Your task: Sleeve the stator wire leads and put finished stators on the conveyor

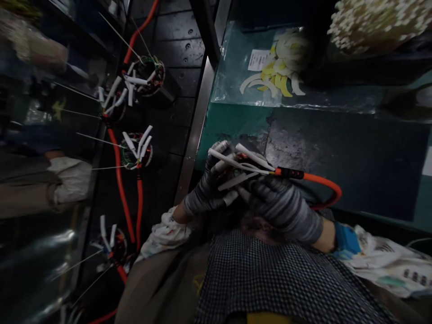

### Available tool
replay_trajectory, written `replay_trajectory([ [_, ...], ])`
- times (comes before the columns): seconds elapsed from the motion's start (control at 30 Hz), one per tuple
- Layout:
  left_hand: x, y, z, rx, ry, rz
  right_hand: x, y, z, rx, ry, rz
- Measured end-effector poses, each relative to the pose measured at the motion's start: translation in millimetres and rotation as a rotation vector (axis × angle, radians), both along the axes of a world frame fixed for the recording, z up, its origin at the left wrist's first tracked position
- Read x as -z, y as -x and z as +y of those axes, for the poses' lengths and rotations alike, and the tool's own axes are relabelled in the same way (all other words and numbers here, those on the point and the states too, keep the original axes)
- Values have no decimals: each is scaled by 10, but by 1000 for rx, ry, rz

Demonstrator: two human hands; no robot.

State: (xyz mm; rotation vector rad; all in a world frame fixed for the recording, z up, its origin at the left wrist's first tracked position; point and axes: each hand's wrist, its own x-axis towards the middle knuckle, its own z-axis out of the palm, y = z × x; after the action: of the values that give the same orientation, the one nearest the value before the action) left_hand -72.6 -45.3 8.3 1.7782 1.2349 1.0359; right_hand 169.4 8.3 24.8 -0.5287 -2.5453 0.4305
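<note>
- While both gloved hands sit close above the lap, the left hand (207, 189) curls shut around a small wound part with white sleeved leads (236, 162), seemingly to steady it near the body.
- Just beside it, the right hand (281, 202) closes over the same bundle where the orange cable (324, 184) leaves it; the cable loops off to the right, likely kept slack.
- Beneath the hands lies a checked apron (286, 279).
- Ahead, the green worktop (236, 121) is worn bare in patches; a clear bag of white and yellow strips (276, 72) lies on it, within reach.
- To the left, a dark conveyor (175, 54) carries several like coil units (138, 150) on orange cables, laid in a row.
- Another person's sleeve (69, 177) shows at far left; the room is dim.
</note>
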Motion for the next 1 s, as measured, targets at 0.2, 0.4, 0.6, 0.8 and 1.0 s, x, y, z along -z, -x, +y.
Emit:
replay_trajectory([
  [0.2, -62, -188, 47, -59, -156, 153, -103, -230, 88, 244, -147, 110],
  [0.4, -181, -348, 122, -10, -274, 358, 64, -179, 298, 373, -52, 67],
  [0.6, -176, -398, 81, 32, -298, 401, 143, -285, 411, 187, 73, 23],
  [0.8, -238, -394, 56, 52, -234, 380, 164, -306, 328, 170, 72, 29],
  [1.0, 41, -517, -10, -153, -384, 174, 139, -307, 173, 211, -99, -66],
])
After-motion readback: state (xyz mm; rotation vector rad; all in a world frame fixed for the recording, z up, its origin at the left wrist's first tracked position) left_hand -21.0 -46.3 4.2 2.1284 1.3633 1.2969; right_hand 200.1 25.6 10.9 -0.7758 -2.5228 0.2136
